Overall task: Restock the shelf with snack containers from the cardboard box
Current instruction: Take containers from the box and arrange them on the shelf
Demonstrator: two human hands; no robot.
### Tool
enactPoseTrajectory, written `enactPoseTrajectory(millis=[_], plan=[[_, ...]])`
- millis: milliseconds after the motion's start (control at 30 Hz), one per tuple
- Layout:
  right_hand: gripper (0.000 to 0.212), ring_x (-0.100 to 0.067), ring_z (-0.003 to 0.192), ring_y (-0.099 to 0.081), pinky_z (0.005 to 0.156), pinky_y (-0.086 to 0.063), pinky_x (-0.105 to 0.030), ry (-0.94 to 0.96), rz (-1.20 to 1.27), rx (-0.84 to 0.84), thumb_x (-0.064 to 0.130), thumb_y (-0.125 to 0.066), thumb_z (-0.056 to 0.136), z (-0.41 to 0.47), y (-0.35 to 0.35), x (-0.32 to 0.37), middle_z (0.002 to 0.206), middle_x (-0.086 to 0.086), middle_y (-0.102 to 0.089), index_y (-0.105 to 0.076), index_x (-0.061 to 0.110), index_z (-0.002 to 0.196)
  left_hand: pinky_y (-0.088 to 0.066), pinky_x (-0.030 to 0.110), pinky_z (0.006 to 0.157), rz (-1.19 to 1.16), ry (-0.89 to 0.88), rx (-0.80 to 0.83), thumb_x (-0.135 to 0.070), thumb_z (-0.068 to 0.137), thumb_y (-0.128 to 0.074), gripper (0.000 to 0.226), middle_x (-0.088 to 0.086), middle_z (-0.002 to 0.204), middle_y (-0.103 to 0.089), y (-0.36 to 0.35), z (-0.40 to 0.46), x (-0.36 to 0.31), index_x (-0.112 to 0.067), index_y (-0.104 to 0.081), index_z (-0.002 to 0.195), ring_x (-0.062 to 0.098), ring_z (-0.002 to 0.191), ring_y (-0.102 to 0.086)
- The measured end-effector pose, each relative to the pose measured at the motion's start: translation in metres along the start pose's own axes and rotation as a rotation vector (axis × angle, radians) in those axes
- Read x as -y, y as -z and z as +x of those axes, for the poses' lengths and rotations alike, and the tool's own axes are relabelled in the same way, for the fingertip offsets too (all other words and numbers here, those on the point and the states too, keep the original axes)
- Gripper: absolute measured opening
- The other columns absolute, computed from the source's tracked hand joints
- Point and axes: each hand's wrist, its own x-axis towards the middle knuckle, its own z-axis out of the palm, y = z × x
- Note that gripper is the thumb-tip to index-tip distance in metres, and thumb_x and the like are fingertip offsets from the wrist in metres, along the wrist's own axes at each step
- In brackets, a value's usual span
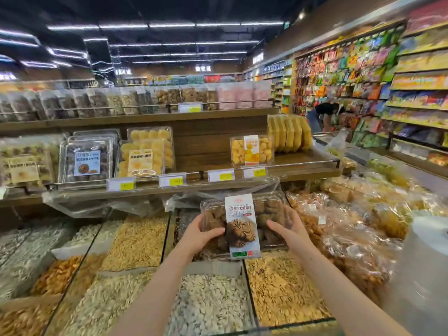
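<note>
nearest, open bulk bins of pale seeds and golden chips, spread under both forearms. above them, held in the air between the two hands: clear plastic clamshell container of dark brown swirl cookies with a white paper label band down its middle. left hand closed on the left edge, thumb lying on the lid; right hand closed on the right edge in the same way. long axis of the container running left to right, face tilted toward the camera, both hands about equally near.

further up and slightly left, wooden middle shelf with a bare stretch between clear boxes of yellow pastries and a clear box of orange-yellow puffs; probably the target, so the coming move is a lift forward and upward over the rail with price tags. left of that, clear trays of dark cookies. cardboard box not in view. far right, wall shelves of colourful packets, blurred.
</note>
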Motion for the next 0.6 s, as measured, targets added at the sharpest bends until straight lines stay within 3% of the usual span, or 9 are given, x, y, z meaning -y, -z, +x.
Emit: enactPoseTrajectory(millis=[67,167,300,367,433,533,600], plan=[[0.056,-0.01,0.091,-0.061,0.06,-0.052,-0.017,-0.015,0.026,-0.028,0.013,-0.069,0.08,0.021,-0.001,0.002,0.106,0.005,-0.058,-0.036,0.026,0.124,-0.054,0.032,0.086,0.017,-0.039,-0.005,-0.032,0.065,-0.083,0.078,0.004,0.125,-0.059,0.001,0.025,-0.006,-0.023,-0.044,0.132,0.017,0.107,-0.06],[0.055,-0.018,0.097,-0.063,0.074,-0.053,-0.03,-0.011,0.008,-0.053,0.017,-0.071,0.079,0.058,0.002,0.016,0.113,-0.003,-0.061,-0.038,0.026,0.122,-0.052,0.036,0.091,-0.022,-0.101,0.004,-0.018,0.073,-0.078,0.062,0.002,0.115,-0.064,-0.005,0.062,-0.023,-0.024,-0.049,0.127,0.017,0.105,-0.061],[0.057,-0.02,0.1,-0.064,0.085,-0.053,-0.038,0.037,-0.045,-0.065,0.021,-0.072,0.078,0.109,0.015,0.034,0.112,-0.004,-0.063,-0.041,0.023,0.125,-0.046,0.043,0.101,-0.016,-0.166,-0.007,-0.04,0.058,-0.084,0.089,0.001,0.128,-0.059,-0.014,0.112,-0.045,-0.024,-0.044,0.135,0.018,0.115,-0.057],[0.063,-0.021,0.104,-0.063,0.091,-0.051,-0.042,0.055,-0.08,-0.063,0.024,-0.074,0.076,0.143,0.024,0.048,0.114,-0.004,-0.064,-0.041,0.023,0.129,-0.051,0.035,0.095,-0.023,-0.181,-0.05,-0.029,0.067,-0.081,0.08,0.001,0.126,-0.06,-0.021,0.14,-0.061,-0.021,-0.043,0.137,0.016,0.113,-0.058],[0.06,-0.017,0.105,-0.061,0.096,-0.048,-0.041,0.094,-0.114,-0.065,0.022,-0.072,0.078,0.175,0.03,0.066,0.115,0.001,-0.062,-0.041,0.021,0.13,-0.054,0.021,0.082,0.0,-0.243,-0.061,-0.018,0.074,-0.077,0.06,0.002,0.118,-0.065,-0.029,0.166,-0.082,-0.02,-0.05,0.129,0.014,0.105,-0.062],[0.058,-0.011,0.105,-0.054,0.095,-0.044,-0.031,0.178,-0.191,-0.068,0.022,-0.067,0.082,0.224,0.037,0.09,0.116,0.006,-0.056,-0.039,0.022,0.133,-0.046,0.039,0.101,0.051,-0.301,-0.13,-0.025,0.073,-0.077,0.073,0.001,0.129,-0.057,-0.041,0.212,-0.109,-0.022,-0.043,0.136,0.019,0.118,-0.054],[0.06,-0.01,0.104,-0.053,0.091,-0.044,-0.028,0.2,-0.2,-0.064,0.02,-0.066,0.084,0.253,0.041,0.101,0.116,0.006,-0.055,-0.037,0.023,0.136,-0.039,0.043,0.107,0.06,-0.341,-0.168,-0.022,0.073,-0.077,0.079,0.001,0.136,-0.052,-0.046,0.237,-0.124,-0.022,-0.036,0.141,0.02,0.124,-0.049]])
